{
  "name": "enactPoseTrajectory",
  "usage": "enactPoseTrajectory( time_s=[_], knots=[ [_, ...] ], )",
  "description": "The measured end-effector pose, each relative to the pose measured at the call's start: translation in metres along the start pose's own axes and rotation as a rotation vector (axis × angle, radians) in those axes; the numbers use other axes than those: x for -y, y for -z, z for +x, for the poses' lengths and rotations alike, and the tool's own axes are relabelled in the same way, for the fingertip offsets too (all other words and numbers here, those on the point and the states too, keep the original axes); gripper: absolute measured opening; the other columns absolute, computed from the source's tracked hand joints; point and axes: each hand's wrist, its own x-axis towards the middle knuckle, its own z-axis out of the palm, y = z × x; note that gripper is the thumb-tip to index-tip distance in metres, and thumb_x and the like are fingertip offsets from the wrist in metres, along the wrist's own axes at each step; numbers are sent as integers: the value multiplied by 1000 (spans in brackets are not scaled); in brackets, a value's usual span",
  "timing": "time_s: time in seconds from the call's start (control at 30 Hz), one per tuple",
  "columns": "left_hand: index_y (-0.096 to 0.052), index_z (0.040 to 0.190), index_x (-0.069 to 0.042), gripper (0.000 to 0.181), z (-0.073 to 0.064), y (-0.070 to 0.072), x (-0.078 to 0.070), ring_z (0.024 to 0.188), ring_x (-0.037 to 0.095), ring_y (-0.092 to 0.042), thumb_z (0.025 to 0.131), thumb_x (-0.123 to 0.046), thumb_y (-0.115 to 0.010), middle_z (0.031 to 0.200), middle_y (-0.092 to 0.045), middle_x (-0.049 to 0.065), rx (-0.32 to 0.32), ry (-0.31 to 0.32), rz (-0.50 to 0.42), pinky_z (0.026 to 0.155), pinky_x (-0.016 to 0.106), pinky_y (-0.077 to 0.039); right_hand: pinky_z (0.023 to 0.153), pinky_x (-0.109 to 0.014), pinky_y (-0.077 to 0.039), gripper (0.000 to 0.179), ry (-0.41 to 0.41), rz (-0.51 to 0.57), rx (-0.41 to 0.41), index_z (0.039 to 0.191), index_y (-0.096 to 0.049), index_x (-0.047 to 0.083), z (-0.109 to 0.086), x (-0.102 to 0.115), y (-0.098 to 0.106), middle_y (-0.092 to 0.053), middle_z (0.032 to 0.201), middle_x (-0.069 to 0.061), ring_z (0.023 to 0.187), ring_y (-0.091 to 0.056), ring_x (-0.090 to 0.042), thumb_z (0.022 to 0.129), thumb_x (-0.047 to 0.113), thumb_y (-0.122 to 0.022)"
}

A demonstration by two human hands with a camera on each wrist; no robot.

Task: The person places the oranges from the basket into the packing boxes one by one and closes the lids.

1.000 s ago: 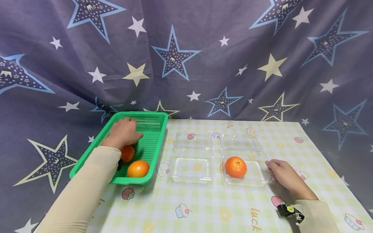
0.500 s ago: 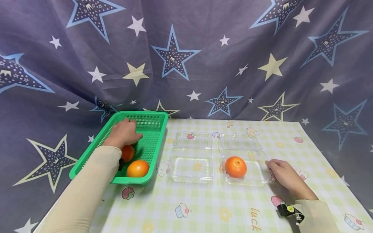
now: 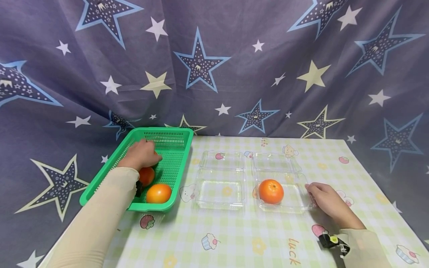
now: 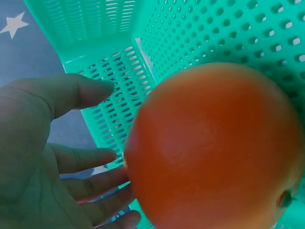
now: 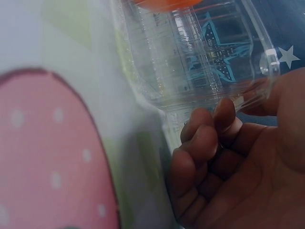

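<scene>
At left, my left hand (image 3: 139,153) is splayed and loose by a fruit (image 4: 214,148) in the basket (image 3: 185,167), while my right hand (image 3: 324,199) pinches the right edge of the right box (image 3: 292,194).

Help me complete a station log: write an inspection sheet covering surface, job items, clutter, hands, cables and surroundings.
Surface: table with a checked, printed cover.
Job items: green basket with at least two orange fruits; left clear box, lid open, no fruit seen inside; right clear box, lid open, one orange fruit inside.
Clutter: nothing seen.
Left hand: in the basket, fingers extended beside a fruit; contact unclear.
Right hand: pinches the right clear box's edge; black device at the wrist.
Cables: nothing seen.
Surroundings: star-print curtain behind the table.
</scene>
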Motion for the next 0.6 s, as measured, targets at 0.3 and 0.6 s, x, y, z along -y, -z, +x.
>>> enactPoseTrajectory(
  time_s=[0.3,0.6],
  knots=[
    [-58,80,-9,26,-1,-3,4,103,42,-45,91,-31,-68,115,-54,25,27,1,-36,86,56,-42,58,-34,-39,46,7,2,-1,91,-56,3,0,1,0,-48,74,-3,66,-46,-19,110,40,-38],
    [-58,73,-8,22,3,-6,8,84,33,-45,83,-18,-75,83,-50,14,12,-34,-59,77,45,-37,60,-33,-38,45,-1,-5,-1,92,-57,3,-1,2,0,-48,75,-4,68,-46,-19,110,39,-38]
  ],
)
